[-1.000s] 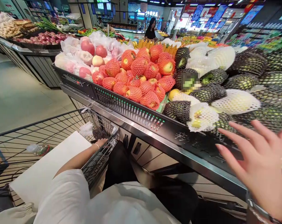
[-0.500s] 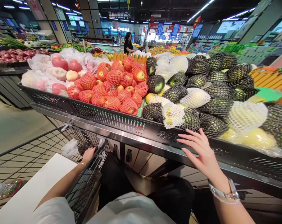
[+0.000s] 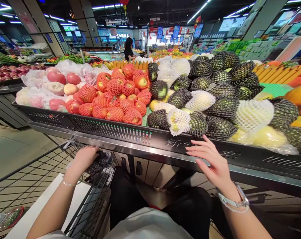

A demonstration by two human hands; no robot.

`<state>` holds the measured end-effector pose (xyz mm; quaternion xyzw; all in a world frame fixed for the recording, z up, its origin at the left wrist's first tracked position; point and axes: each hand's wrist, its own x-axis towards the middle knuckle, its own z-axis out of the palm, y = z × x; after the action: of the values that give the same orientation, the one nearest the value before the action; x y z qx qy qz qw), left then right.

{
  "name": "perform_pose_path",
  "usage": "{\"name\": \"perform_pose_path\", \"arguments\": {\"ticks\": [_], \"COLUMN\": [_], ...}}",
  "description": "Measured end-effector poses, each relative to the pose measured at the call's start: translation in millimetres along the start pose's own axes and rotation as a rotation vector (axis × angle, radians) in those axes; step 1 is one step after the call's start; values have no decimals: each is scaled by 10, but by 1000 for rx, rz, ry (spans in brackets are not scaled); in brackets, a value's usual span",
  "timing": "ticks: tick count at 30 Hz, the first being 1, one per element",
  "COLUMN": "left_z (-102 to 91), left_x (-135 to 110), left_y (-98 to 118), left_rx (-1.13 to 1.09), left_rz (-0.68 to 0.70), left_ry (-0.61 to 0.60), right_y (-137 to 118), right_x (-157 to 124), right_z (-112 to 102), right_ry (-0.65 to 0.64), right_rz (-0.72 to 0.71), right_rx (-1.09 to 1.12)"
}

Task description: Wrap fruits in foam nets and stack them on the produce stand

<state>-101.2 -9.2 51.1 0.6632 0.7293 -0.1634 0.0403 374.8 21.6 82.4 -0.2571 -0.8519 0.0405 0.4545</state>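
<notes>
Your L hand (image 3: pixel 87 158) is over the cart (image 3: pixel 28 163) corner next to the bin, palm down, fingers bent & close together; can't tell if they grip anything. A blk-netted fruit (image 3: pixel 93 168) sits in the cart just below that hand, partly hidden. Thin bracelet (image 3: pixel 68 182) on your L wrist. White board (image 3: pixel 77 196) under your L forearm, clear plastic jar (image 3: pixel 11 217) on its side at far L.

Your R hand (image 3: pixel 212 162) is at the front panel of the blk bin (image 3: pixel 110 129), fingers spread, thumb well apart from them, nothing held. Top fingertip's right by the rim, near the blk-netted green fruits (image 3: pixel 197 124); can't tell if touching. Those are in the bin's R part, w/ a white-netted fruit (image 3: pixel 179 121) beside them at the front edge. Red-netted apples (image 3: pixel 115 86) L of that, bagged pink fruit (image 3: pixel 56 77) further L. Watch (image 3: pixel 244 201) on your R wrist. Person in blk (image 3: pixel 129 49) in bkgd.
</notes>
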Motion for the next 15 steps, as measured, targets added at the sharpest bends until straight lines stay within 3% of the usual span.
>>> {"name": "perform_pose_path", "arguments": {"ticks": [4, 6, 9, 12, 15], "left_z": [-489, -570, -527, -395, -247], "left_x": [-386, -452, -390, -272, -206], "left_y": [492, 779, 1112, 1281, 1334], "left_rx": [-400, -538, -688, -836, -867], "left_rz": [420, 623, 817, 905, 995], "left_ry": [518, 695, 920, 1045, 1024], "right_y": [-163, -266, -426, -565, -671], "right_x": [-1, -25, -119, -246, -323], "right_z": [275, 467, 770, 1062, 1316], "right_ry": [81, 103, 100, 137, 238], "right_rz": [78, 177, 332, 398, 408], "right_rx": [166, 233, 342, 451, 496]}}
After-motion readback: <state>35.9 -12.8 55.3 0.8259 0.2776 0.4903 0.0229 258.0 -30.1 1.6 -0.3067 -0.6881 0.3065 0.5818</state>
